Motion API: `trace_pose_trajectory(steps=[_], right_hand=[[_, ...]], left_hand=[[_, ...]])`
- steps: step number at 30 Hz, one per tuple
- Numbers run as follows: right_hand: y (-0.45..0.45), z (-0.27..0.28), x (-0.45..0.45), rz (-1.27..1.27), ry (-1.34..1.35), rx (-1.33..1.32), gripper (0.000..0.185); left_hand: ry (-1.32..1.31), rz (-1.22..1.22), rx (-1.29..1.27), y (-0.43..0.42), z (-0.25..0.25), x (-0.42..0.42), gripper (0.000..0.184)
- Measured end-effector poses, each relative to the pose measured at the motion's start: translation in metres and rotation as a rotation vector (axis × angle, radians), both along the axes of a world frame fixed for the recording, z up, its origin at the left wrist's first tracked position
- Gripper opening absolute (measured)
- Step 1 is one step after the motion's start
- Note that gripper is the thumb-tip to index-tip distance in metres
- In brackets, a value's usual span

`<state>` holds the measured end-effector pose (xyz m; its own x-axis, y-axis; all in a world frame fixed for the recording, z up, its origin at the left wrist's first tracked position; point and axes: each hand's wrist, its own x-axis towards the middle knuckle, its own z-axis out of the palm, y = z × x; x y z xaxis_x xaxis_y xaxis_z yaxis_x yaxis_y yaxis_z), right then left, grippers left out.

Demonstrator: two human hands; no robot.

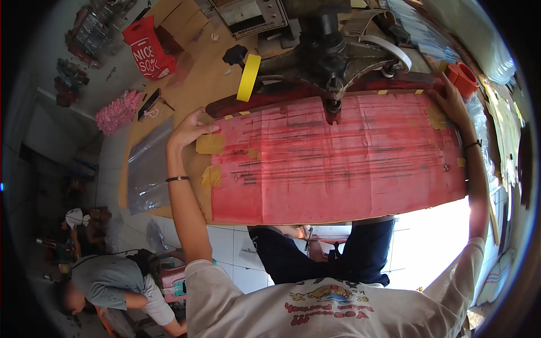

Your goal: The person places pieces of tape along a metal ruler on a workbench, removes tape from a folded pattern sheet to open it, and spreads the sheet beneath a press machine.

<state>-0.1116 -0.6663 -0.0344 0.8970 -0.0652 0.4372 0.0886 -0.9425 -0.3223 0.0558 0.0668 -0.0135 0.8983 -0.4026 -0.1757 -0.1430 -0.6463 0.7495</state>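
Observation:
A wide red-covered board (pixel 338 163), streaked with dark lines and patched with yellowish tape, lies before me. My left hand (pixel 190 130) rests at its upper left corner, thumb along the surface and index finger spread apart. At the upper right corner, my right hand (pixel 449 101) reaches along the edge with fingers stretched, some fingertips hidden. Between my hands runs a long dark-red press bar (pixel 270 94), hung from a dark metal press head (pixel 329 62) over the board's far edge. A yellow tape roll (pixel 248 78) hangs on the press's left arm, a white roll (pixel 397 50) on its right.
A red tape roll (pixel 462 80) sits beside my right hand. Clear plastic sheets (pixel 149 166) lie left of the board. Behind are a control box (pixel 251 17) and a red bag (pixel 147 50). Another person (pixel 110 281) bends over at lower left.

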Motion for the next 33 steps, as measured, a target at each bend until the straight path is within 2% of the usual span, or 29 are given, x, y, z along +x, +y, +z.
trace_pose_trajectory(steps=[2, 5, 8, 10, 14, 17, 20, 23, 26, 33], right_hand=[[0.004, 0.006, 0.004, 0.043, 0.004, 0.149, 0.048], [-0.005, 0.001, 0.008, 0.037, 0.028, 0.251, 0.054], [-0.032, -0.005, 0.017, 0.144, 0.133, 0.308, 0.055], [-0.036, -0.003, 0.023, 0.161, 0.210, 0.388, 0.055], [-0.032, 0.001, 0.029, 0.156, 0.240, 0.399, 0.055], [-0.029, -0.001, 0.028, 0.160, 0.163, 0.371, 0.053], [-0.029, 0.006, 0.026, 0.081, 0.134, 0.245, 0.048], [-0.027, 0.012, 0.024, 0.028, 0.093, 0.161, 0.044], [-0.022, 0.014, 0.024, 0.028, 0.040, 0.117, 0.044], [-0.032, 0.011, 0.025, 0.033, 0.061, 0.127, 0.044]], left_hand=[[0.067, 0.072, 0.027, -0.014, 0.023, -0.019, 0.099], [0.073, -0.021, -0.020, -0.004, 0.011, -0.003, 0.092], [0.033, -0.075, 0.002, 0.000, 0.007, 0.004, 0.078], [0.149, -0.067, 0.090, -0.013, 0.027, -0.007, 0.070], [0.186, -0.088, 0.155, -0.018, 0.038, -0.008, 0.068], [0.167, 0.149, 0.079, -0.030, 0.044, -0.014, 0.063], [0.092, 0.161, -0.060, -0.034, 0.033, -0.007, 0.063], [0.100, 0.123, -0.006, -0.035, 0.033, -0.003, 0.065], [0.127, 0.115, -0.029, -0.034, 0.032, -0.001, 0.060], [0.132, 0.102, -0.033, -0.035, 0.032, -0.001, 0.054]])
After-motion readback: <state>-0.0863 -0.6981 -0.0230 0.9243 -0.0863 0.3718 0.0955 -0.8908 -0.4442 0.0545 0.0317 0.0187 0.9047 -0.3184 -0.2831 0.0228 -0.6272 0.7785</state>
